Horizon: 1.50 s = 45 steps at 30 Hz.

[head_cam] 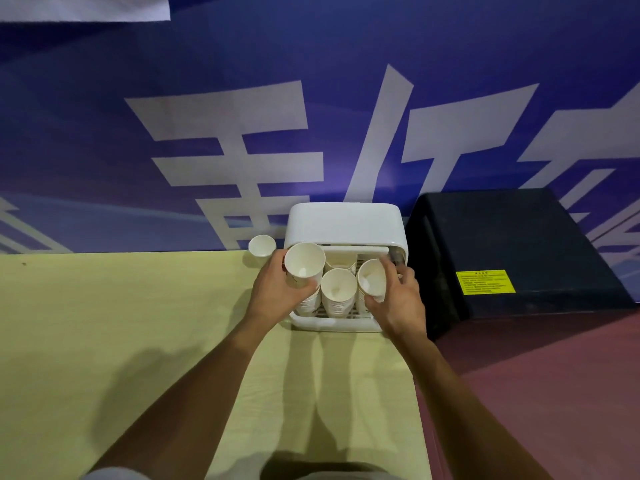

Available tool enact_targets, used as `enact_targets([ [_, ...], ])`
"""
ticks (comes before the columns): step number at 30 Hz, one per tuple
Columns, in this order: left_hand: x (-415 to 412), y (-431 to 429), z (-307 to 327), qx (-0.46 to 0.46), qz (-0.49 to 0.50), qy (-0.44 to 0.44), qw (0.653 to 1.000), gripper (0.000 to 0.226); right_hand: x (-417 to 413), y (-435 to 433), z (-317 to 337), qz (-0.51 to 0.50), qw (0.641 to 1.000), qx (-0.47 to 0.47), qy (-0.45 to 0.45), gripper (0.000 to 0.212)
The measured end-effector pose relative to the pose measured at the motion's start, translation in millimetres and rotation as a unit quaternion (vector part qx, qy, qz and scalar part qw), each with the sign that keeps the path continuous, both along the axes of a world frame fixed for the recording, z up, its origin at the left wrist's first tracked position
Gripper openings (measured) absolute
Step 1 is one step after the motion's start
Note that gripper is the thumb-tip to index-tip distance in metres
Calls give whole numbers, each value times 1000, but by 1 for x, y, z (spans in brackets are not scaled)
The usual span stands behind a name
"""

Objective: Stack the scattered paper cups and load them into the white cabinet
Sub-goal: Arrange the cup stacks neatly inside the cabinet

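The white cabinet (343, 223) stands open at the table's far edge, its slatted tray (332, 322) pulled forward. My left hand (277, 292) grips the left stack of paper cups (304, 263) at the tray's left side. My right hand (398, 299) holds the right stack (372, 278) at the tray's right side. Between them stands a middle stack (338, 291), and another stack (341, 263) sits behind it, partly hidden. One single cup (262, 245) stands on the table left of the cabinet, against the wall.
The table carries a pale yellow cloth (104, 341). A black box (512, 254) with a yellow label stands right of the cabinet. A blue banner (242, 116) with large white characters forms the back wall. Reddish floor (554, 393) lies past the table's right edge.
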<state>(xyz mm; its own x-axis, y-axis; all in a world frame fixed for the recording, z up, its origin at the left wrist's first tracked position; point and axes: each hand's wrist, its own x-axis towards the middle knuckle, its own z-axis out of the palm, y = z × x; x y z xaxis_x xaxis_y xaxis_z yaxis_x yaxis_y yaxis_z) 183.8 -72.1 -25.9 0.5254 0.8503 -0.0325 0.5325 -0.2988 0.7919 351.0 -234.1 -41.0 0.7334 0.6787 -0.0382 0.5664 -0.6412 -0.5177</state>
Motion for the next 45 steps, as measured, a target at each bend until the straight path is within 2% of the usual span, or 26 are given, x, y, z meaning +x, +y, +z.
enact_targets([
  [10,-10,4,-6,2,-15,10,1000,66,-8,4,3,-31,999,2,-18,79],
  [20,-13,5,-19,18,-28,41,999,60,-10,5,1,-36,998,-40,-12,75],
  [26,-10,9,-21,14,-37,76,996,74,-12,6,4,-41,997,-37,-59,66],
  [33,-14,10,-26,2,-51,84,995,80,-22,16,13,3,997,-15,-77,49],
  [45,-26,22,-31,-2,-68,108,992,84,-52,41,28,75,995,14,-61,49],
])
